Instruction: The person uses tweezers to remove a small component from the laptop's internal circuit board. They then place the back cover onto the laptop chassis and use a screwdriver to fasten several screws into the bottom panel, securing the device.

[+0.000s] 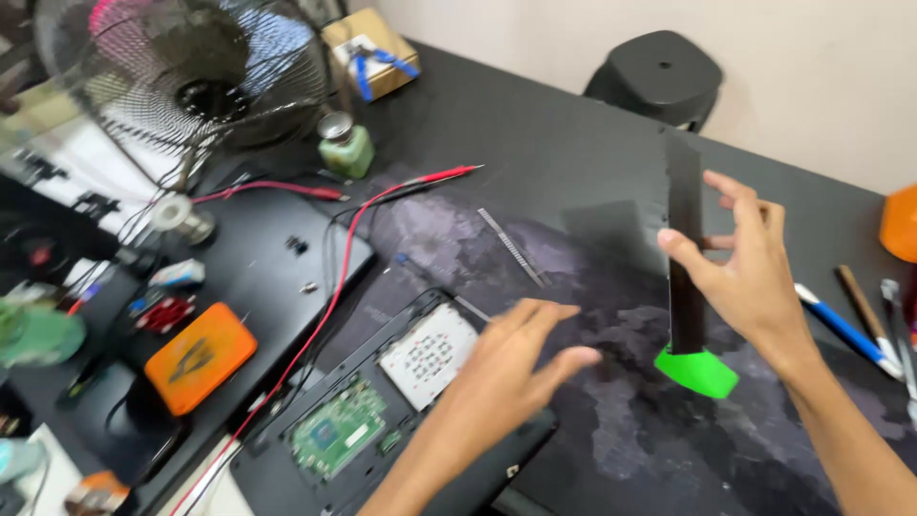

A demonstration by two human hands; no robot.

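Note:
My right hand (745, 258) holds a long flat black strip (684, 220) upright, thumb on its near face and fingers behind it. The strip's lower end stands in a bright green wedge-shaped piece (697, 373) on the dark mat. My left hand (521, 349) hovers with fingers spread over the right edge of an opened laptop base (382, 411), whose green circuit board (336, 428) and pale perforated panel (428, 355) are exposed. The left hand holds nothing.
A black fan (191, 76) stands at the back left. Red and black probe leads (382, 196) cross the table. An orange case (199, 355), a green bottle (344, 148), a cardboard box (368, 53), a thin grey strip (511, 247) and hand tools (860, 320) lie around; a black stool (659, 76) stands behind.

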